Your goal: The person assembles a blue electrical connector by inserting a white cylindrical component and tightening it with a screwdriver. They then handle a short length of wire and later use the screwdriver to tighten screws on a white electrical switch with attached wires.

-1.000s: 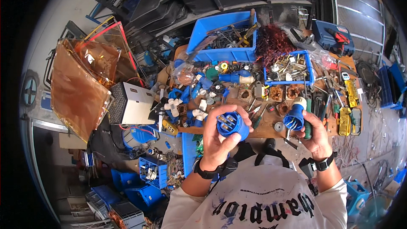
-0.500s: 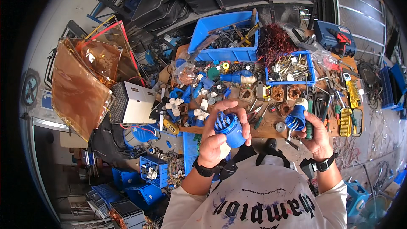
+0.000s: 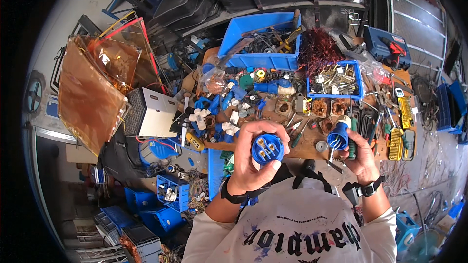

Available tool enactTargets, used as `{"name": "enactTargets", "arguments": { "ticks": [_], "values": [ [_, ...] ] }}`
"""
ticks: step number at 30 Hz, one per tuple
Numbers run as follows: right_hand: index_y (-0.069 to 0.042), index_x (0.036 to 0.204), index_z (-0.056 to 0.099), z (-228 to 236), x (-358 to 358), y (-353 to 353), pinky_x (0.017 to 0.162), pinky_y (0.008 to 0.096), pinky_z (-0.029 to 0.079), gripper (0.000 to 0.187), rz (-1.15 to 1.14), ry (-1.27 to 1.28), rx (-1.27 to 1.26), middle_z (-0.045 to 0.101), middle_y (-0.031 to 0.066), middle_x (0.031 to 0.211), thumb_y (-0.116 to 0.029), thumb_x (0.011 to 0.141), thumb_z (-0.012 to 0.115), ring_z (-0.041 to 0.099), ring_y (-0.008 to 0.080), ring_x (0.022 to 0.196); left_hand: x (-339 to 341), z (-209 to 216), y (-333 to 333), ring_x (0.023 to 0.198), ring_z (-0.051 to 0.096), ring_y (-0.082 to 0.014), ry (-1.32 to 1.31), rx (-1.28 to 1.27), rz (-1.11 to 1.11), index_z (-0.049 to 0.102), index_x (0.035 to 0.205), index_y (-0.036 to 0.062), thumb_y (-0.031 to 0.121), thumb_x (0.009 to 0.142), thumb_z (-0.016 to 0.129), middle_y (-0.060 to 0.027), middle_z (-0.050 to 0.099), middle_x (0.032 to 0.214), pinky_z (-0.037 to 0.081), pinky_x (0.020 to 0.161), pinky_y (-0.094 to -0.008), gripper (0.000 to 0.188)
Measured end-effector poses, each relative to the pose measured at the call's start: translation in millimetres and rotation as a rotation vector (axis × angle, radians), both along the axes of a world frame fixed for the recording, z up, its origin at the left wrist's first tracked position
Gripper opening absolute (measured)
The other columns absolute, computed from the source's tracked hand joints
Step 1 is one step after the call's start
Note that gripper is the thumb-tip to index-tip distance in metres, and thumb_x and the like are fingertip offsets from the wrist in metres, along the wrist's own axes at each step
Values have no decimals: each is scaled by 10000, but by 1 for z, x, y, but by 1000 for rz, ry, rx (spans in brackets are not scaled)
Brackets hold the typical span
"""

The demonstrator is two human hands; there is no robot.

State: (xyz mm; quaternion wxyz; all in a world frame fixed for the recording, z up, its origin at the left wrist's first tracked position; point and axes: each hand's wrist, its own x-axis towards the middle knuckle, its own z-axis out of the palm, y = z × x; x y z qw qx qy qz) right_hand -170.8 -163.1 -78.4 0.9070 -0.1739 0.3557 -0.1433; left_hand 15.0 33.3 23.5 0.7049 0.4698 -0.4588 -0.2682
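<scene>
My left hand (image 3: 253, 160) grips a round blue plug insert (image 3: 267, 149) with brass pins that face up at me. My right hand (image 3: 361, 155) holds a blue plug housing (image 3: 338, 138) with a cream collar, and a green-handled screwdriver (image 3: 352, 141) is clamped in the same fist. Both hands hover just above the near edge of the cluttered wooden workbench (image 3: 307, 147), about a hand's width apart.
On the bench lie blue and white plug parts (image 3: 229, 102), copper coils (image 3: 321, 108), a small blue tray of metal bits (image 3: 336, 80), a big blue bin of tools (image 3: 265, 41), a yellow meter (image 3: 404, 112). A grey metal box (image 3: 151, 114) and blue crates (image 3: 170, 192) stand at the left.
My left hand has turned the blue insert so that its pins face the camera again. The right hand has stayed almost still with the housing and screwdriver.
</scene>
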Motion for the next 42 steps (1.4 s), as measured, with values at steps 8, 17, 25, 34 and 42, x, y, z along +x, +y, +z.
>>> {"name": "enactTargets", "arguments": {
  "ticks": [8,17,25,34,42],
  "values": [
    [-55,975,569,-26,12,-5,424,178,403,142,-5,25,67,585,4,726,-155,886,617,498,71,531,1,1,4,839,553,-166,26,-7,-11,350,1195,34,102,775,655,-177,528,1041,473,755,-297,523],
    [-64,987,576,-44,24,-10,436,185,409,138,42,73,18,592,14,744,-178,912,594,497,78,541,4,2,8,823,550,-170,56,0,-1,345,1222,45,100,760,656,-179,524,1031,468,740,-292,559],
    [-101,992,588,-60,34,-8,434,186,417,122,130,80,69,575,-10,736,-200,922,580,495,74,537,6,1,15,825,546,-174,-71,-26,82,316,1243,50,100,768,654,-189,515,1047,469,740,-292,586],
    [-90,951,582,-102,52,-12,440,191,428,100,119,133,55,575,7,720,-184,934,551,502,82,544,11,5,27,833,555,-193,52,-48,73,300,1271,71,124,764,653,-190,513,1050,475,720,-304,620],
    [-118,916,580,-129,66,-14,439,213,417,98,160,179,-3,583,2,712,-215,906,588,510,101,546,22,10,46,951,529,-258,578,-152,-14,303,1397,185,314,784,647,-164,450,1193,470,708,-398,715]
  ]
}}
